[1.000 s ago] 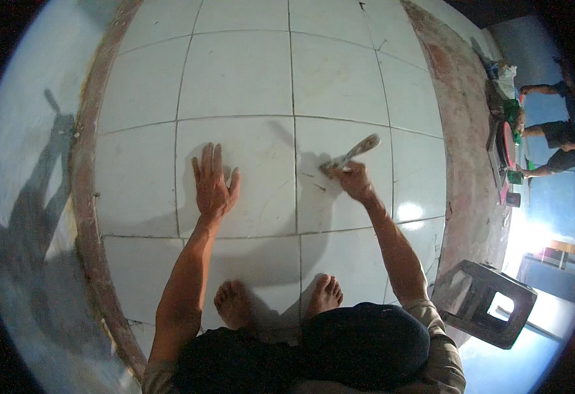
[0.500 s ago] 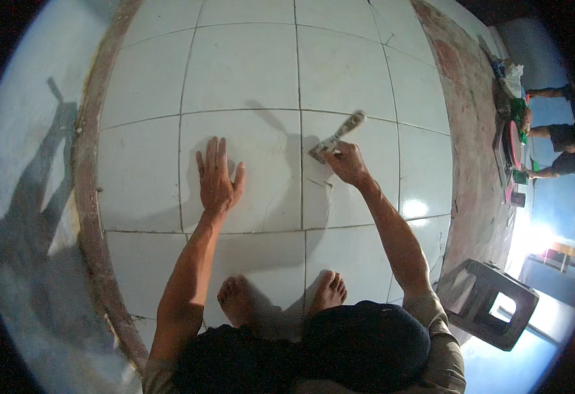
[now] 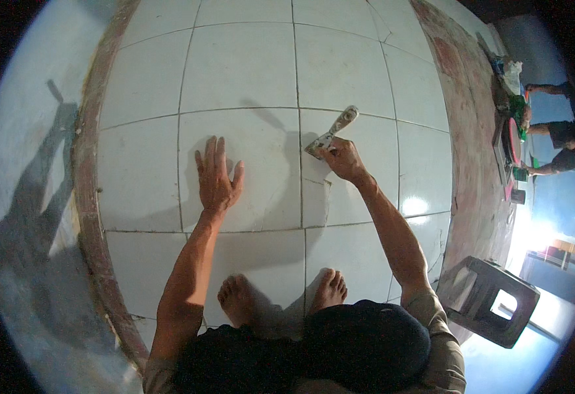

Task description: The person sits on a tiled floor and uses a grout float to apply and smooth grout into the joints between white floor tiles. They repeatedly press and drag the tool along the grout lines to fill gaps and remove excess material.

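I am crouched over a floor of white tiles [image 3: 254, 72] with dark joints. My left hand [image 3: 216, 177] lies flat on a tile, fingers apart, holding nothing. My right hand [image 3: 341, 159] grips a small scraper [image 3: 330, 134] with a pale handle pointing up and to the right. Its blade end rests on the tile just right of the vertical joint [image 3: 300, 171]. A cracked corner shows in the tile below that hand. My two bare feet [image 3: 281, 299] stand on the tiles near the lower edge.
A reddish unfinished strip [image 3: 93, 217] borders the tiles on the left, another on the right [image 3: 471, 164]. A grey plastic stool [image 3: 491, 299] lies tipped at the lower right. Another person [image 3: 556, 134] crouches at the far right among coloured items.
My right hand with the scraper has moved left and closer to the vertical joint, the blade coming down onto the tile. My left hand has stayed flat on its tile.
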`<state>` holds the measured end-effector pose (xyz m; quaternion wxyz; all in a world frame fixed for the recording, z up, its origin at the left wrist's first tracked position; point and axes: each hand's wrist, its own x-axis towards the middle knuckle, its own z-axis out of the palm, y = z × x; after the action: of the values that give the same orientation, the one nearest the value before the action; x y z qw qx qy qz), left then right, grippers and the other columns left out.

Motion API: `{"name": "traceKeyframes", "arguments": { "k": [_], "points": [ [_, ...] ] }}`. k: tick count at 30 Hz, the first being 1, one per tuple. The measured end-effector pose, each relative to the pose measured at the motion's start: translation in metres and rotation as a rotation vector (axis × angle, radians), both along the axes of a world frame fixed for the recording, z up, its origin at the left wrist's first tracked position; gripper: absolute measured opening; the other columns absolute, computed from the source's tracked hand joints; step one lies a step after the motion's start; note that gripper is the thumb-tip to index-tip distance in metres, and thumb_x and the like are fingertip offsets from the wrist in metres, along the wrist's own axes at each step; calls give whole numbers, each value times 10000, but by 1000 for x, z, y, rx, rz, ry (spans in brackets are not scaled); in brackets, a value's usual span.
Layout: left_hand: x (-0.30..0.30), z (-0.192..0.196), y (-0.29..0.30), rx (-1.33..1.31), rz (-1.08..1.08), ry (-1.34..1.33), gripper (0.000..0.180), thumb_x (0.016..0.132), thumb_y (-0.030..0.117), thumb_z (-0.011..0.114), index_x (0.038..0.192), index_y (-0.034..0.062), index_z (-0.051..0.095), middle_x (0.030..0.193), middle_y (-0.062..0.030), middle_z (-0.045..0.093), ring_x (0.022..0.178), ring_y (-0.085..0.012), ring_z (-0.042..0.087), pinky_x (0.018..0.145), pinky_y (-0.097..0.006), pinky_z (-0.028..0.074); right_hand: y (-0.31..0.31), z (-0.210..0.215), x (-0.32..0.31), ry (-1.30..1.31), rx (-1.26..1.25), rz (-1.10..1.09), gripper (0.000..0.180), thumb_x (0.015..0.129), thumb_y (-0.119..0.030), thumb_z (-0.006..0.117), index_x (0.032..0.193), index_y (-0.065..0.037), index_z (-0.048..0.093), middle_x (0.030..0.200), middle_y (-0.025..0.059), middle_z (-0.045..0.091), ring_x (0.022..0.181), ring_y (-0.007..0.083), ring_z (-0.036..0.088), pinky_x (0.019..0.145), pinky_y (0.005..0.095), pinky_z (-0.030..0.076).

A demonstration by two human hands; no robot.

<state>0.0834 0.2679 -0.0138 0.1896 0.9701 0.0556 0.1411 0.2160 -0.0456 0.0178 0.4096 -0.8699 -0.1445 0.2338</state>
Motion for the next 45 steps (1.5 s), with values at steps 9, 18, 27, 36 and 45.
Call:
{"name": "traceKeyframes", "arguments": {
  "k": [9,18,27,36,45],
  "points": [
    [-1,1,3,31,3,7,700,998,384,567,1545,10,340,1579,-238,367,1494,-395,321,1252,-606,176,-10,15,-32,45,-178,220,285,1004,-273,682,1040,5,737,902,125,734,833,187,697,753,381,583],
    [-1,4,0,3,26,57,708,1000,395,550,1547,2,332,1585,-230,357,1507,-376,303,1261,-596,162,-41,-1,-50,61,-55,49,245,978,-263,710,1085,-53,776,937,97,770,843,126,695,745,346,576],
    [-3,7,3,5,15,52,676,1009,383,535,1530,-11,360,1580,-244,359,1505,-386,302,1254,-596,176,-65,4,-36,137,179,-250,256,967,-144,717,1145,40,719,1038,90,770,919,131,705,787,330,599],
    [2,3,-4,-16,0,19,673,1002,383,537,1528,-3,368,1570,-250,375,1498,-387,316,1255,-596,165,-85,-35,-84,47,318,-272,173,980,-129,692,1090,-1,729,982,91,774,872,157,709,766,339,595],
    [-3,-2,4,54,4,-3,670,1011,381,525,1534,-2,353,1571,-243,371,1499,-384,314,1255,-596,166,-56,11,-111,61,-125,-230,193,969,-142,691,1113,-30,754,1118,112,759,1012,174,699,844,368,580]
  ]
}}
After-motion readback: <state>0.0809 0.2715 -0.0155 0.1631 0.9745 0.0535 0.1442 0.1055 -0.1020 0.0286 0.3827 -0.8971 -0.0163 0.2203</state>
